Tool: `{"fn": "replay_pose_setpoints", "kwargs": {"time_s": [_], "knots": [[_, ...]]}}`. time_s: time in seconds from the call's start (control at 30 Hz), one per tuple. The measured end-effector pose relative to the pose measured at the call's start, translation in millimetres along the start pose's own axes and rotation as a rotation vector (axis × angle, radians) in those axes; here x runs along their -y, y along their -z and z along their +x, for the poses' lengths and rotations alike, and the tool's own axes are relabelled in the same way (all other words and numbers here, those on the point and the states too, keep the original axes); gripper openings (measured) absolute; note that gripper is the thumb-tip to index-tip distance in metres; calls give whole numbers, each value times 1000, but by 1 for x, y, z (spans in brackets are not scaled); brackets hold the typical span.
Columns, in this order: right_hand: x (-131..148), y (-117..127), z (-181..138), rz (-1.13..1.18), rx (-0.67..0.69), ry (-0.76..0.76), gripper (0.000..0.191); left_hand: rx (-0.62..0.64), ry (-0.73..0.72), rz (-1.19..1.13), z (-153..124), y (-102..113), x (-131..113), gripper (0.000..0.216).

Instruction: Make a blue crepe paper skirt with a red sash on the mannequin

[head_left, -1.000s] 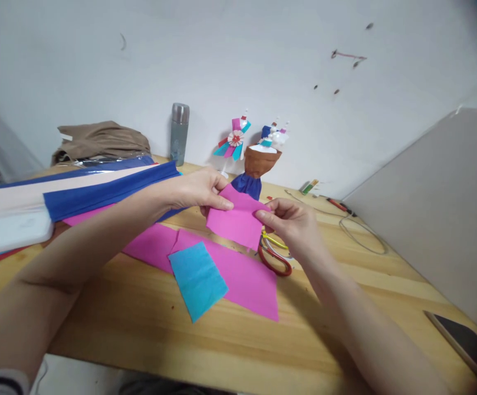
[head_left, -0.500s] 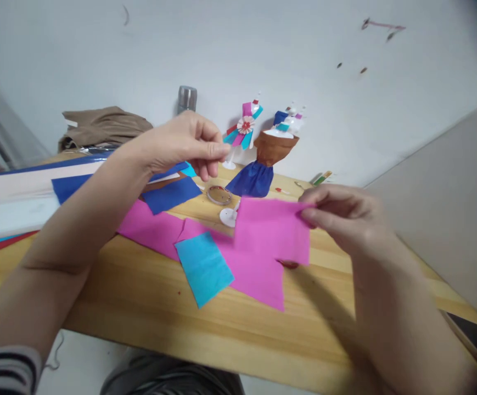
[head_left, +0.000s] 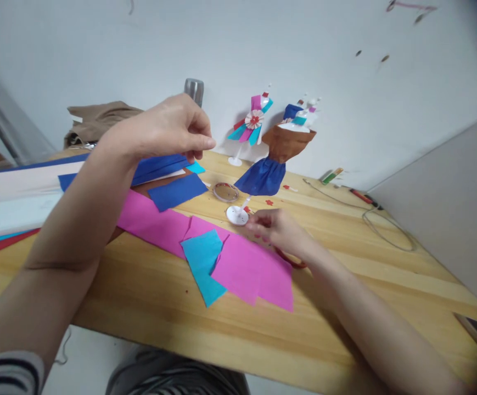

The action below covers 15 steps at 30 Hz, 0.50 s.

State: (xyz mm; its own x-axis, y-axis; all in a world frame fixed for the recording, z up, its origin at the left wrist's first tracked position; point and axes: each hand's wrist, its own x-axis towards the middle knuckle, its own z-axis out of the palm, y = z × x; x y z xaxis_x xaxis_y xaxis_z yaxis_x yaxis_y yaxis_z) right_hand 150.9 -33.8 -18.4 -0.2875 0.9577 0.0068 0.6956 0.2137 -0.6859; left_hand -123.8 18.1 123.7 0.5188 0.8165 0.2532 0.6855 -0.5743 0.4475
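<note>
Over the left half of the table my left hand (head_left: 180, 126) is raised, thumb and fingers pinched together; whatever is between them is too small to make out. My right hand (head_left: 277, 227) reaches low beside the white round base of a small dress-form stand (head_left: 237, 215), its fingers loosely bent and apart; contact with the base is unclear. That stand tilts and wears a blue gathered skirt (head_left: 263, 176) and a brown top piece (head_left: 290, 144). In front lie a pink paper square (head_left: 238, 269), a turquoise piece (head_left: 203, 263) and a long pink strip (head_left: 151, 219).
Another decorated stand (head_left: 254, 120) is at the wall. Nearby are a round clear lid (head_left: 225, 191), blue pieces (head_left: 178, 191), stacked sheets (head_left: 16, 208), a brown cloth (head_left: 102, 120) and a grey bottle (head_left: 194, 92). A cable (head_left: 386, 233) with a red-handled tool (head_left: 362, 196) lies at right.
My right hand has let go of the pink square, which now lies over the turquoise piece and pink strip. That hand has moved down and left to the stand's base. My left hand stays raised and pinched.
</note>
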Motion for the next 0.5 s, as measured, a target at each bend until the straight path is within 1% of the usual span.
{"fn": "replay_pose_setpoints", "kwargs": {"time_s": [0.07,0.1,0.17,0.23,0.3,0.33,0.4,0.5], "knots": [[-10,0,8,102,-131,-37,27,-12,-4,36,-2,3,-2,18],[-15,-2,13,151,-161,-31,28,-17,-2,49,-3,4,-2,18],[-20,-9,23,172,-189,12,32,-21,-2,76,-4,4,-4,20],[-21,-16,31,125,-194,50,25,-14,-9,95,-3,2,-4,21],[-22,-21,37,73,-214,56,16,-5,-10,106,-2,1,-5,23],[-23,-22,39,45,-231,53,16,2,-3,109,-1,1,-5,23],[-27,-20,42,-10,-272,34,18,18,17,115,0,0,-5,22],[-39,-10,42,-75,-337,-12,15,24,35,128,-1,1,-7,23]]}}
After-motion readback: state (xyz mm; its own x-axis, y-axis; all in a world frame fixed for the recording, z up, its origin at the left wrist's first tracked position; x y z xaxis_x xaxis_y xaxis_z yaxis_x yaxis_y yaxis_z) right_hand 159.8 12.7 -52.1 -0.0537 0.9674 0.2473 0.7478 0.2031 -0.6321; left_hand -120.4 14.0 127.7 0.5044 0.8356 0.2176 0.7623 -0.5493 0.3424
